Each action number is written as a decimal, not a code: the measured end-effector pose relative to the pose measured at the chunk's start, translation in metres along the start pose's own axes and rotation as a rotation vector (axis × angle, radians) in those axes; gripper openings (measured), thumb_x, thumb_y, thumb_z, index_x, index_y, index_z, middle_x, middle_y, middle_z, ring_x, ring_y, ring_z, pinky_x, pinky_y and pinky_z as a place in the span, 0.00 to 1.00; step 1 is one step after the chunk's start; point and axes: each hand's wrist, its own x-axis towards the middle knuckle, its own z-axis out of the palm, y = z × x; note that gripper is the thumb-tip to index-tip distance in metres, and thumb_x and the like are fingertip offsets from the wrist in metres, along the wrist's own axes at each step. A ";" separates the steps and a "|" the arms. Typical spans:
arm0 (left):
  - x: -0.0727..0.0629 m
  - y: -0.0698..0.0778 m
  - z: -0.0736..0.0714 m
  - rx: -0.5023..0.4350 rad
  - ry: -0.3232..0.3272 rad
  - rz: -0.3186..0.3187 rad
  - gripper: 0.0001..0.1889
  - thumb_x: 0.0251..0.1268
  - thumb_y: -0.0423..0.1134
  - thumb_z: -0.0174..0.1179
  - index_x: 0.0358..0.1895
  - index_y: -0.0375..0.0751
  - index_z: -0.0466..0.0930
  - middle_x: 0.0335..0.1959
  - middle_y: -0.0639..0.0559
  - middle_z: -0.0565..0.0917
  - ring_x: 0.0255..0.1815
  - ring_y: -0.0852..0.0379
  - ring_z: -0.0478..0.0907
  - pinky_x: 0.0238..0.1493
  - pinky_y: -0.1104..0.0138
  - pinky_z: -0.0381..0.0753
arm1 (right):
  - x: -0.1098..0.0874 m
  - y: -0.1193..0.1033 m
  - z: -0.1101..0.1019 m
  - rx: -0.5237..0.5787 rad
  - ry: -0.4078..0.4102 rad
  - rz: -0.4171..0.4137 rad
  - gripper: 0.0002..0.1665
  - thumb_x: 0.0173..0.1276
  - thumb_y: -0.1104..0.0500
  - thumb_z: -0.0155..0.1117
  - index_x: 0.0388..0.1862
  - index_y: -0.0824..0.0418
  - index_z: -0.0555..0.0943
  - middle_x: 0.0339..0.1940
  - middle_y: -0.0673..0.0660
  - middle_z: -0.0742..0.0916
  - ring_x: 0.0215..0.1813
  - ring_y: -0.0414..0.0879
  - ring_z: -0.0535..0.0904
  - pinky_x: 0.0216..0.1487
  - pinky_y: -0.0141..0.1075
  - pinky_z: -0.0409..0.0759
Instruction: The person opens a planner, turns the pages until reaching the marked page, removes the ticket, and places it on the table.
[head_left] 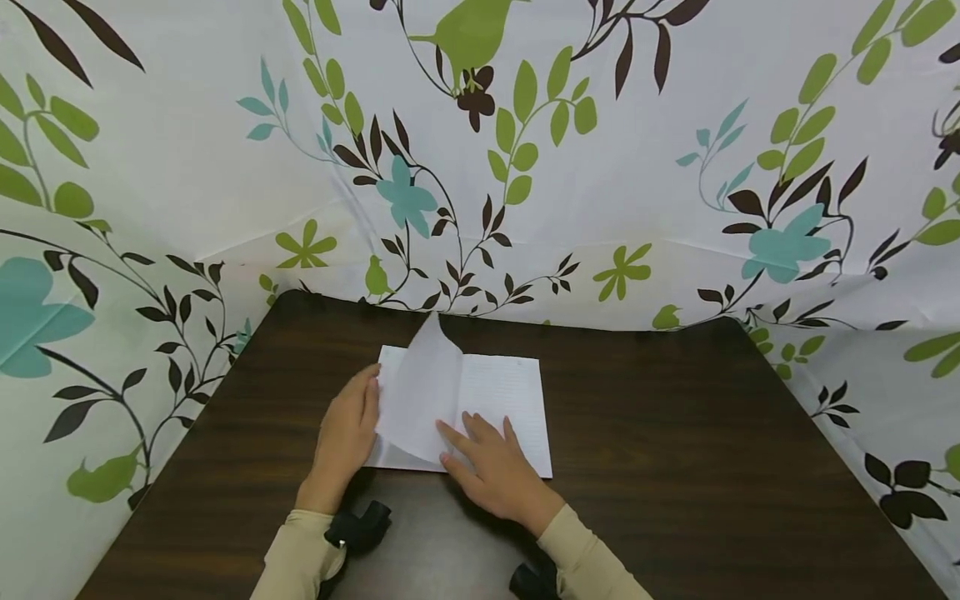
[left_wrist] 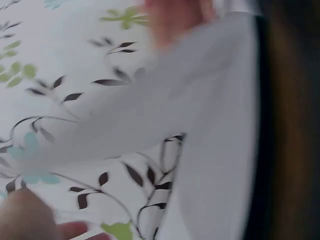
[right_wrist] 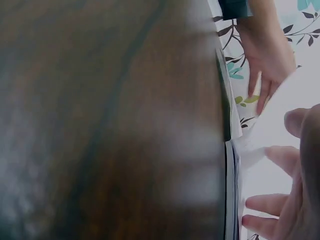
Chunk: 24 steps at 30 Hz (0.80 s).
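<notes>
An open notebook [head_left: 506, 400] with ruled pages lies on the dark wooden table. One page [head_left: 422, 392] stands partly lifted over its left half, its top corner curling upward. My left hand [head_left: 347, 433] is at the notebook's left edge, fingers extended beside the raised page. With fingers spread, my right hand [head_left: 497, 471] rests at the lower middle, its fingertips at the bottom of that page. The right wrist view shows the notebook's thin edge [right_wrist: 231, 185] side-on, beside the right hand's fingers [right_wrist: 270, 204]. In the left wrist view the raised page [left_wrist: 215, 115] is blurred.
The brown wooden table [head_left: 675, 433] extends on both sides of the notebook. A white cloth [head_left: 637, 183] with leaves, flowers and birds hangs behind and beside it. A black wrist mount [head_left: 362, 527] sits on the left sleeve, another [head_left: 534, 581] by the right.
</notes>
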 end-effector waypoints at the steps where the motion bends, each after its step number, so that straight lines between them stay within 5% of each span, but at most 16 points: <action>1: 0.001 0.000 -0.004 -0.039 0.048 -0.024 0.22 0.86 0.39 0.42 0.69 0.28 0.73 0.66 0.31 0.78 0.68 0.32 0.74 0.67 0.39 0.71 | 0.000 0.000 0.000 0.002 -0.007 0.003 0.34 0.84 0.35 0.38 0.80 0.46 0.69 0.79 0.64 0.70 0.81 0.60 0.61 0.76 0.72 0.47; 5: 0.004 0.006 -0.013 -0.156 0.178 -0.069 0.24 0.87 0.42 0.41 0.74 0.30 0.67 0.73 0.32 0.71 0.74 0.33 0.66 0.71 0.37 0.63 | -0.001 0.000 0.000 0.007 -0.023 0.010 0.34 0.84 0.34 0.37 0.77 0.47 0.74 0.80 0.63 0.69 0.82 0.59 0.60 0.76 0.72 0.45; 9: 0.003 0.012 -0.009 -0.120 0.161 0.001 0.24 0.82 0.39 0.52 0.74 0.32 0.69 0.74 0.36 0.71 0.76 0.35 0.65 0.73 0.37 0.62 | -0.001 0.002 0.000 -0.009 -0.036 0.009 0.35 0.84 0.33 0.37 0.75 0.47 0.76 0.80 0.61 0.69 0.82 0.58 0.59 0.76 0.72 0.46; 12: -0.001 0.016 0.005 -0.036 0.022 0.131 0.24 0.78 0.38 0.58 0.71 0.33 0.73 0.73 0.37 0.73 0.75 0.37 0.67 0.72 0.39 0.64 | -0.001 0.003 0.000 -0.029 -0.043 0.006 0.35 0.84 0.33 0.38 0.75 0.47 0.76 0.80 0.59 0.69 0.82 0.59 0.59 0.75 0.73 0.47; 16: -0.009 0.019 0.024 0.065 -0.269 0.281 0.23 0.80 0.42 0.56 0.72 0.39 0.75 0.75 0.42 0.73 0.78 0.42 0.66 0.75 0.40 0.61 | -0.001 0.003 0.000 -0.049 -0.037 -0.004 0.35 0.83 0.34 0.39 0.76 0.49 0.75 0.80 0.57 0.70 0.82 0.59 0.60 0.75 0.73 0.49; 19: -0.015 0.019 0.033 0.106 -0.442 0.275 0.23 0.84 0.45 0.51 0.74 0.41 0.73 0.77 0.45 0.70 0.80 0.47 0.62 0.79 0.43 0.55 | -0.001 0.003 0.000 -0.047 -0.040 -0.005 0.35 0.83 0.34 0.40 0.76 0.51 0.74 0.80 0.56 0.70 0.82 0.58 0.61 0.75 0.73 0.48; 24: -0.021 0.017 0.039 0.164 -0.548 0.215 0.26 0.84 0.43 0.50 0.76 0.35 0.68 0.78 0.43 0.68 0.81 0.46 0.60 0.80 0.45 0.52 | -0.006 0.009 -0.004 -0.031 -0.048 0.016 0.37 0.84 0.34 0.39 0.79 0.53 0.71 0.80 0.56 0.71 0.82 0.54 0.62 0.77 0.70 0.48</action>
